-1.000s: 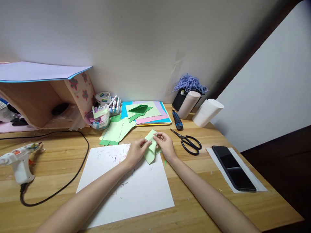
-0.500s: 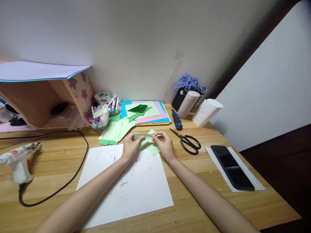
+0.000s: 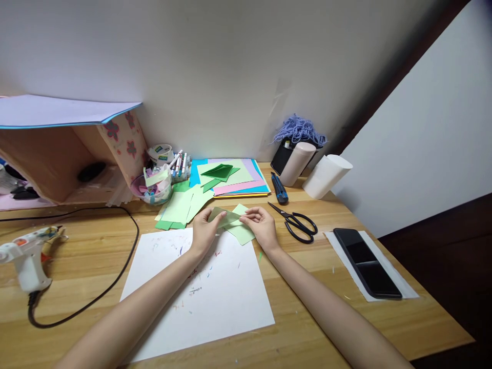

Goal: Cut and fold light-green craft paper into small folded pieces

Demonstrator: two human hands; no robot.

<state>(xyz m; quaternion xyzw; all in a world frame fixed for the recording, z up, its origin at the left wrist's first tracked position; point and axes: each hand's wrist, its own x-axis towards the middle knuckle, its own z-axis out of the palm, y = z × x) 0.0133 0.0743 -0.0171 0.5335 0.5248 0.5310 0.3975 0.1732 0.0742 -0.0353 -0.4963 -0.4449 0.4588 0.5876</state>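
Observation:
A small piece of light green paper (image 3: 229, 218) is stretched between my two hands, its near face now in shade. My left hand (image 3: 204, 233) pinches its left end between thumb and fingers. At its right end, my right hand (image 3: 262, 227) pinches the corner with thumb and fingertips. Below and behind it lies another light green paper piece (image 3: 243, 234), partly hidden by the held one. Under my left hand and forearm is a large white sheet (image 3: 226, 292) marked with small coloured specks.
Black scissors (image 3: 295, 225) and a blue utility knife (image 3: 279, 188) lie to the right, near a phone (image 3: 367, 264). Light green sheets (image 3: 180, 207) and a coloured paper stack (image 3: 242, 188) sit behind my hands. A hot glue gun (image 3: 31, 261) with its looping cord is at left.
The held green paper has tilted, so its near face looks darker and narrower. More of the green piece under it shows. Both hands stay nearly in place.

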